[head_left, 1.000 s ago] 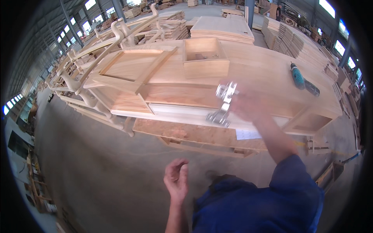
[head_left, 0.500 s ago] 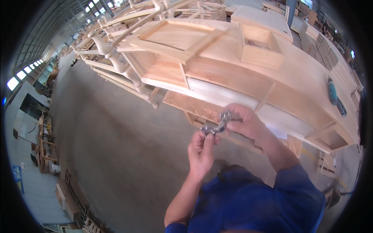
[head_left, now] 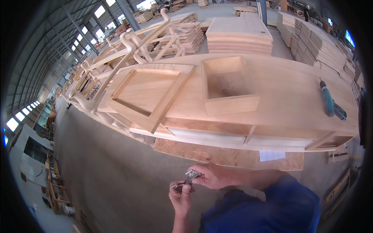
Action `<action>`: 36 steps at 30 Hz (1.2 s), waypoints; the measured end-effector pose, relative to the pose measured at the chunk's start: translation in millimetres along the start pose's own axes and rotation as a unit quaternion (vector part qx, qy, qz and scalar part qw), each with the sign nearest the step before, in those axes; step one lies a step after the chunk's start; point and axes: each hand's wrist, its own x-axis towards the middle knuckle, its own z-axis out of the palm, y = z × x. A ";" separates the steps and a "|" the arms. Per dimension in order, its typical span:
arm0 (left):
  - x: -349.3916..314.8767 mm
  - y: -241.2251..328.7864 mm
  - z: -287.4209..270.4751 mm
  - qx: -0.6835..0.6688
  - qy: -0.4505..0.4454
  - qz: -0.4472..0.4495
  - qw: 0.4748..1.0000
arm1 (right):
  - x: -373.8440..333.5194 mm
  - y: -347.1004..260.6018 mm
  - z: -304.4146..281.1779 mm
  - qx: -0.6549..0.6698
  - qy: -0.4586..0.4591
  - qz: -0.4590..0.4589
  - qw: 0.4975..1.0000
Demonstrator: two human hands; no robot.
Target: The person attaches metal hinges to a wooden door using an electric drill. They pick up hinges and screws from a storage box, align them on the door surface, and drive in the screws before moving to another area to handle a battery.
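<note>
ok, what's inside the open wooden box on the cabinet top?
In the box: a few small items on its bottom, too blurred to identify. The front wall hides the strip of bottom right behind it; anything there can't be seen.

windows (head_left: 12,124) glare white; daylight looks soft; straight lines bend toward the dark rim.

Your left hand (head_left: 180,199) and right hand (head_left: 212,176) partly hid the metal fitting (head_left: 191,176); small pieces (head_left: 225,89) in the wooden box (head_left: 232,105) looked indistinct.
</note>
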 end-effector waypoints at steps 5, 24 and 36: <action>10.7 1.1 6.1 0.105 -0.044 -0.007 0.993 | -4.1 14.4 -26.4 0.025 -0.030 0.060 0.997; -199.9 61.6 -188.6 0.169 0.182 0.020 0.968 | 28.3 -36.3 264.5 0.128 -0.376 0.034 0.917; -460.9 73.6 -335.8 0.268 0.560 0.052 0.782 | -32.7 -184.9 596.4 0.089 -0.652 -0.111 0.745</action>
